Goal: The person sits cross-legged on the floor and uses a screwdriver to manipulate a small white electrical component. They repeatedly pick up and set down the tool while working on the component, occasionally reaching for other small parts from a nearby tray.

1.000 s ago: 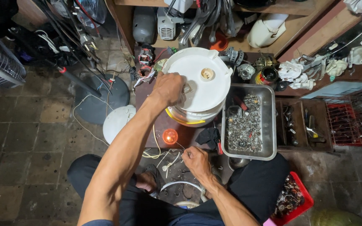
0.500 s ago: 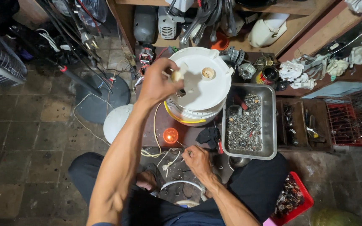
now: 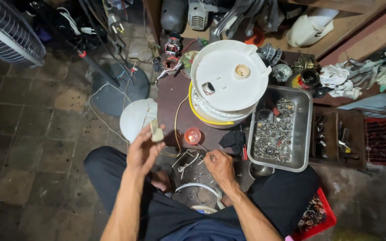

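Small part lifted clear of the white appliance base (image 3: 228, 80)

Left hand (image 3: 143, 149) pinches a small beige part (image 3: 157, 132); right hand (image 3: 219, 164) closes on thin wires (image 3: 188, 158) at the workbench's near edge. Keep wires slack.

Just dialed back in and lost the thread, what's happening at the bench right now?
A seated person works over a cluttered repair table. The left hand holds up a small cream part, clear of the table. The right hand pinches thin wires near the table's edge. A round white appliance housing sits ahead, beside a metal tray of screws.
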